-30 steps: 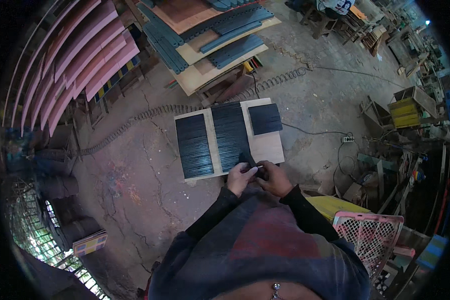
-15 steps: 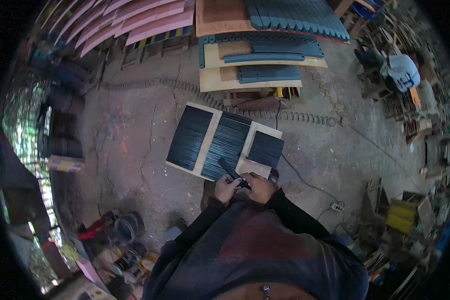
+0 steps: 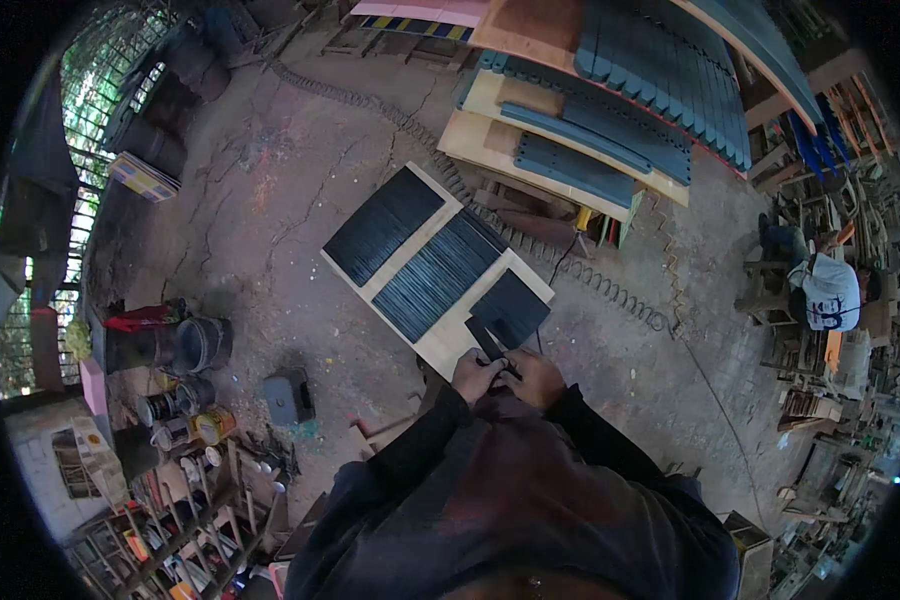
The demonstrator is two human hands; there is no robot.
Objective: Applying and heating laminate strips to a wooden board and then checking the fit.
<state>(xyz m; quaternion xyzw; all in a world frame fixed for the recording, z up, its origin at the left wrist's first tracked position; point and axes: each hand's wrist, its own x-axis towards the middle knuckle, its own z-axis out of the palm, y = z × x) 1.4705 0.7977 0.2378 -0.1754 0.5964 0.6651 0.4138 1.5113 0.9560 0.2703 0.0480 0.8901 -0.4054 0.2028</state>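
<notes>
From where I'm standing, a pale board is carrying three groups of black strips. At its near edge, the left hand and right hand are both pinching one loose strip, its far end showing beside the smallest group.

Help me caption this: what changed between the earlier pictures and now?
The dark strip moved right along the board, from over the middle stack toward the smallest stack. The view turned left. Left hand and right hand still hold the strip; stacks remain on the board.
</notes>
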